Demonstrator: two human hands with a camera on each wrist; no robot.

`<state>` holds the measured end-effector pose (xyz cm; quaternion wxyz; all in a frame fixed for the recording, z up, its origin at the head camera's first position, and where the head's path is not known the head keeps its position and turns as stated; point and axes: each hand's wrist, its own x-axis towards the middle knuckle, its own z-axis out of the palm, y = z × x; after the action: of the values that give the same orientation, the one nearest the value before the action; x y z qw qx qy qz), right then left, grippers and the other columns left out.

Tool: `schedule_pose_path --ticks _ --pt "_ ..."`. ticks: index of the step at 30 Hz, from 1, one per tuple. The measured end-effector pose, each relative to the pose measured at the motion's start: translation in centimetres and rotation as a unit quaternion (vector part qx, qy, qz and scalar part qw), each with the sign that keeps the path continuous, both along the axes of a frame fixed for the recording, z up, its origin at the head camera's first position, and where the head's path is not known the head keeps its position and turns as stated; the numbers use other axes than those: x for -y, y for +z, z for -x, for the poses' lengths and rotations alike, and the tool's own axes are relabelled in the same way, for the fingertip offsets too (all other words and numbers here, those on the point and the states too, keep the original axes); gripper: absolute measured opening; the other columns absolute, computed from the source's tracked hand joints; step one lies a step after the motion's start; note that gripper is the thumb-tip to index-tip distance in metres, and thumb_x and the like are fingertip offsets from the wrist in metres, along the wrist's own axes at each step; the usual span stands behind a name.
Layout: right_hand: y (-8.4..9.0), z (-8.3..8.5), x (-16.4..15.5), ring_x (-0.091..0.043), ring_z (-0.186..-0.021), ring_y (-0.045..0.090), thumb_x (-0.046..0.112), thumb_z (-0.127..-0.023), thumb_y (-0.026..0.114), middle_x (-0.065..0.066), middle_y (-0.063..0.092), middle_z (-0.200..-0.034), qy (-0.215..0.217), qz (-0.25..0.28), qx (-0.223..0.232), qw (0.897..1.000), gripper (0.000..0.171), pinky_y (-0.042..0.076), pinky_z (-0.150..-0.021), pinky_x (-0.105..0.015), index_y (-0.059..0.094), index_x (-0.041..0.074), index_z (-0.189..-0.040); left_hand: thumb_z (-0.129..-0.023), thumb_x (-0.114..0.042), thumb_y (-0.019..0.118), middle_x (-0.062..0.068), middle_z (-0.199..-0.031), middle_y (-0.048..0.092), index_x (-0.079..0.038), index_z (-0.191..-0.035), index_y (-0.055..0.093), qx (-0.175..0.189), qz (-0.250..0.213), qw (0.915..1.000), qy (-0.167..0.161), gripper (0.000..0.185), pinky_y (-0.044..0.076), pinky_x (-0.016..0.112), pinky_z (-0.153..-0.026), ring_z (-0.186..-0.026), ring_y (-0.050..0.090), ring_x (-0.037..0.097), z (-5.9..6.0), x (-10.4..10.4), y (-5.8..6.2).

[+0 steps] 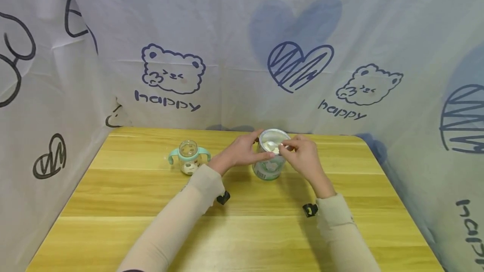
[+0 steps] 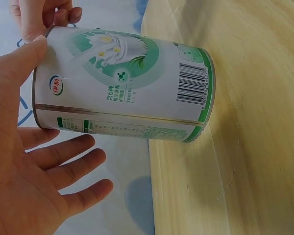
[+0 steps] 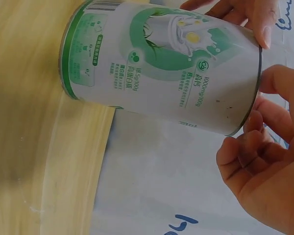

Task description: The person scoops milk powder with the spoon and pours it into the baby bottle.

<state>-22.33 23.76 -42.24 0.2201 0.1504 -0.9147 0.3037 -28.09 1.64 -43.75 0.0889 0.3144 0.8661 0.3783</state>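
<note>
A white and green milk powder can (image 1: 269, 170) stands upright and lidless near the table's back edge. My left hand (image 1: 242, 151) holds it by the upper part, thumb along the front of the rim, index finger at the far left. In the left wrist view the other left fingers (image 2: 76, 166) spread beside the can. At the can's right rim, my right hand (image 1: 303, 157) pinches the handle of a small pale scoop (image 1: 272, 145) whose bowl lies inside over pale powder. From the right wrist view, the curled right fingers (image 3: 235, 154) sit right at the rim, the scoop hidden.
Left of the can stands an open clear baby bottle (image 1: 189, 166) with two mint-green handles, close to my left forearm. The wooden table (image 1: 249, 238) ends at a hanging printed cloth (image 1: 234, 53) behind and at both sides. Specks of powder dot the wood near the can.
</note>
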Motion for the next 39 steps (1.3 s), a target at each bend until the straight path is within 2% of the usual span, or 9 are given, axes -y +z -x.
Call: schedule_pose_path --ticks 10,19,27,32,35,39 --pt "0.37 0.26 0.39 -0.02 -0.071 0.055 0.011 -0.09 0.073 -0.01 0.065 -0.076 0.036 -0.01 0.023 0.999 0.019 0.045 -0.065 -0.029 0.082 -0.004 -0.096 -0.095 -0.061 0.069 0.012 -0.148 0.062 -0.016 -0.165 0.034 0.003 -0.002 1.0 -0.005 0.09 0.051 0.054 -0.113 -0.137 0.058 0.031 0.05 -0.01 0.0" --pt "0.44 0.24 0.32 -0.018 -0.073 0.052 0.01 -0.097 0.067 -0.008 0.063 -0.078 0.044 -0.022 0.054 0.997 0.016 0.044 -0.067 -0.03 0.079 0.001 -0.092 -0.095 -0.061 0.069 0.009 -0.145 0.064 -0.017 -0.164 0.036 -0.001 0.005 1.0 -0.006 0.088 0.053 0.052 -0.111 -0.135 0.06 0.027 0.02 -0.01 -0.07" --pt "0.89 0.08 0.49 -0.018 -0.072 0.052 0.012 -0.1 0.066 -0.01 0.067 -0.083 0.014 0.034 0.096 0.995 0.015 0.044 -0.065 -0.029 0.076 0.001 -0.097 -0.095 -0.062 0.069 0.007 -0.142 0.065 -0.019 -0.163 0.037 0.0 0.004 1.0 0.0 0.087 0.054 0.05 -0.109 -0.134 0.06 0.026 0.02 0.04 -0.18" --pt "0.97 -0.05 0.5 -0.018 -0.072 0.057 0.013 -0.098 0.069 -0.012 0.072 -0.083 -0.019 0.062 0.096 0.993 0.016 0.047 -0.064 -0.026 0.079 0.001 -0.096 -0.095 -0.063 0.068 0.007 -0.143 0.064 -0.02 -0.164 0.035 0.001 0.004 1.0 -0.002 0.088 0.054 0.051 -0.11 -0.136 0.06 0.026 0.03 0.1 -0.3" --pt "0.96 -0.03 0.45 -0.018 -0.07 0.057 0.014 -0.097 0.069 -0.012 0.073 -0.082 -0.03 0.066 0.094 0.993 0.016 0.047 -0.061 -0.026 0.08 0.003 -0.094 -0.095 -0.063 0.068 0.008 -0.146 0.063 -0.018 -0.165 0.032 0.004 0.006 1.0 -0.003 0.092 0.053 0.052 -0.111 -0.137 0.059 0.028 0.03 0.13 -0.27" --pt "1.01 0.1 0.44 -0.017 -0.067 0.056 0.013 -0.097 0.068 -0.01 0.073 -0.08 -0.027 0.047 0.087 0.995 0.016 0.046 -0.06 -0.027 0.08 0.004 -0.092 -0.095 -0.062 0.068 0.013 -0.148 0.061 -0.014 -0.167 0.028 0.008 0.009 0.9999 -0.002 0.096 0.052 0.053 -0.112 -0.138 0.059 0.03 0.04 0.19 -0.18"
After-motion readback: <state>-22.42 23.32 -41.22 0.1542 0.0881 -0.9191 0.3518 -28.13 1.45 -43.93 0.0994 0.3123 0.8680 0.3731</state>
